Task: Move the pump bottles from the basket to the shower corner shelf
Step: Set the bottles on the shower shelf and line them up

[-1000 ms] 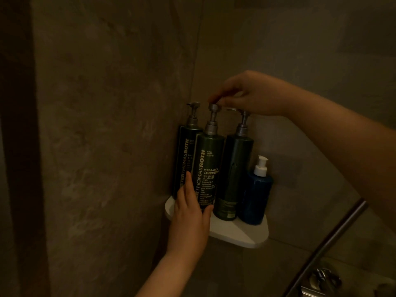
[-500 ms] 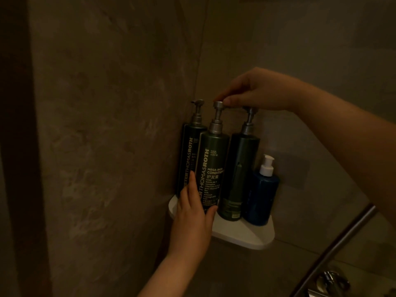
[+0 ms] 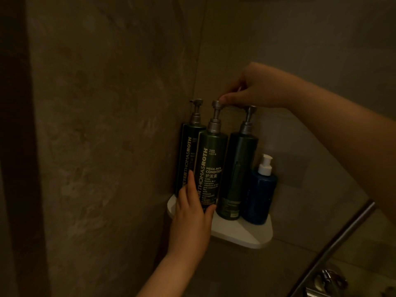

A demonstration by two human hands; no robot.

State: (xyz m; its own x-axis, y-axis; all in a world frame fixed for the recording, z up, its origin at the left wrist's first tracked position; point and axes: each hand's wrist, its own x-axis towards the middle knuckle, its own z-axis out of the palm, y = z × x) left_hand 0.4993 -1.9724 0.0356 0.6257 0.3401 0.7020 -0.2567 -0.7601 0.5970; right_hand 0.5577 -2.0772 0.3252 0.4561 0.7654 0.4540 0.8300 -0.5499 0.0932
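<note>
Little has moved, we find: our left hand [image 3: 190, 213] still grips the conditioner bottle [image 3: 211, 168] on the shelf [image 3: 240, 234]; right hand [image 3: 257, 88] fingers [image 3: 225, 100] pinch its pump [image 3: 216, 105].

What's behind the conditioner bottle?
Another dark pump bottle stands behind the conditioner bottle. Its right side is covered; the left hand hides part of its base.

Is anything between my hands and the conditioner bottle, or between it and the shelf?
Nothing visible. The left hand grips the conditioner bottle low, the right hand pinches its pump head, and it already stands at the shelf.
</note>
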